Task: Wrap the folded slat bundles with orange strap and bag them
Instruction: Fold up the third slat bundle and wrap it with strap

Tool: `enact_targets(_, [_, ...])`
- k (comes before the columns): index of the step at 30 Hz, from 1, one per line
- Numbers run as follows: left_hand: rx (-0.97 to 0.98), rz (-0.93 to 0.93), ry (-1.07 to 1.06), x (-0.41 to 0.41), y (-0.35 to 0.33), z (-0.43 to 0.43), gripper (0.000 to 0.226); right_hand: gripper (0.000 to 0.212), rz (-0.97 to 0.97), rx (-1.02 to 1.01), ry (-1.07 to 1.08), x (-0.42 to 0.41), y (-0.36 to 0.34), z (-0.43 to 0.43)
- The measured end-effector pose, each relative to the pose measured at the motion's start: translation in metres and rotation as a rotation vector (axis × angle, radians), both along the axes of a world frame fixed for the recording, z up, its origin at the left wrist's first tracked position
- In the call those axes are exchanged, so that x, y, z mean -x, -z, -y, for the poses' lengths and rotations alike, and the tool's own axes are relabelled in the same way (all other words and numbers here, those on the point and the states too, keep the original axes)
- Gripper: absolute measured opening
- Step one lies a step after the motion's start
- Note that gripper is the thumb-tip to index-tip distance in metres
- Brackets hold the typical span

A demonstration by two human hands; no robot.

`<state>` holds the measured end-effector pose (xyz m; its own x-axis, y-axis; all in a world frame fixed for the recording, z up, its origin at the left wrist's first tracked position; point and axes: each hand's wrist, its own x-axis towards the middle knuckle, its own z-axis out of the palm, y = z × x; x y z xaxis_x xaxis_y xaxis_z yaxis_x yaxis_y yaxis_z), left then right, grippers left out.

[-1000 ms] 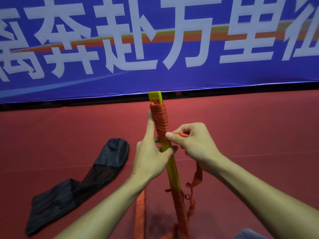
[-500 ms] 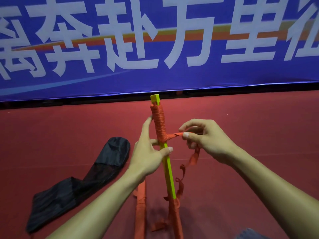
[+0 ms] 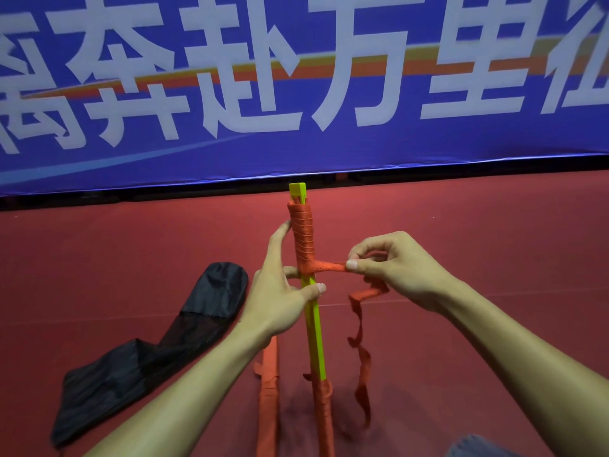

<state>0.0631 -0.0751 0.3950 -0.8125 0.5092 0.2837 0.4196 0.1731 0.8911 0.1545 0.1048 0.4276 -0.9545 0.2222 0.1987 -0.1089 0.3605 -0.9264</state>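
A yellow-green slat bundle (image 3: 315,338) stands upright in the middle of the view, its upper part wound in orange strap (image 3: 302,235) and its bottom end also wrapped. My left hand (image 3: 280,291) holds the bundle just below the upper winding, thumb across the front and forefinger stretched up along the wrap. My right hand (image 3: 395,268) pinches the strap, pulled taut sideways from the bundle; the loose tail (image 3: 361,354) dangles down to the floor. A second bundle (image 3: 268,404), fully wrapped in orange, lies on the floor below my left wrist. A black bag (image 3: 148,351) lies at the left.
Red carpet floor (image 3: 494,232) spreads all around. A blue banner (image 3: 329,143) with large white characters stands along the far edge. A bit of grey cloth (image 3: 474,448) shows at the bottom right.
My right hand drew the strap out from the bundle to the right until it ran taut and level. My left thumb shifted on the slats; the bundle stayed upright.
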Motion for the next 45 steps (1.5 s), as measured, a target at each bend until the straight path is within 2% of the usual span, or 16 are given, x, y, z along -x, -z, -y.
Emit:
enact_targets(3, [0.005,0.011,0.005,0.001,0.0,0.001,0.107,0.011,0.003,-0.066,0.019,-0.002,-0.001,-0.004])
enact_targets(6, [-0.006,-0.009,0.004,0.001,-0.002,0.002,0.108,0.013,0.032,0.007,-0.004,-0.003,-0.001,-0.007])
enact_targets(8, [0.001,-0.01,0.003,0.0,-0.002,0.003,0.108,0.018,0.039,0.047,-0.027,-0.003,0.0,-0.008])
enact_targets(12, [0.034,0.003,0.014,-0.001,-0.001,0.002,0.107,0.038,0.097,-0.022,-0.037,0.001,0.0,-0.004])
enact_targets(14, [0.05,0.002,0.026,-0.001,0.0,0.002,0.107,0.033,0.104,-0.016,-0.016,0.003,0.0,-0.001])
enact_targets(16, [0.057,0.003,0.034,-0.001,0.0,0.002,0.107,0.02,0.074,-0.092,-0.019,0.003,0.0,0.0])
enact_targets(21, [0.056,-0.002,0.009,0.0,-0.001,0.0,0.106,0.02,-0.055,-0.34,-0.007,0.006,0.001,0.002])
enact_targets(25, [0.054,0.008,0.007,-0.001,0.0,0.0,0.105,0.023,-0.035,-0.56,0.119,0.012,0.007,-0.01])
enact_targets(27, [0.058,0.004,0.019,-0.002,0.0,0.001,0.106,0.015,-0.036,-0.592,0.126,0.011,0.007,-0.011])
enact_targets(30, [0.05,0.011,0.035,-0.002,-0.001,0.001,0.106,0.005,-0.074,-0.501,0.068,0.009,0.006,-0.007])
enact_targets(32, [0.035,0.027,0.057,-0.002,-0.001,0.001,0.104,0.013,-0.057,-0.305,0.035,0.005,0.005,-0.001])
enact_targets(35, [0.025,0.046,0.072,0.0,-0.001,0.0,0.103,0.022,0.071,0.054,0.017,0.006,0.006,0.008])
enact_targets(37, [0.008,0.096,0.091,0.0,-0.001,0.0,0.104,0.023,0.098,0.182,0.037,0.009,0.006,0.013])
enact_targets(39, [-0.018,0.158,0.129,-0.001,-0.002,0.0,0.103,0.023,0.066,0.167,0.038,0.009,0.005,0.015])
enact_targets(42, [-0.062,0.205,0.186,-0.002,-0.004,0.001,0.102,0.024,0.001,-0.041,0.063,0.008,0.005,0.015])
enact_targets(45, [-0.091,0.218,0.248,-0.003,-0.006,0.002,0.103,0.022,-0.04,-0.058,0.08,0.009,0.006,0.012])
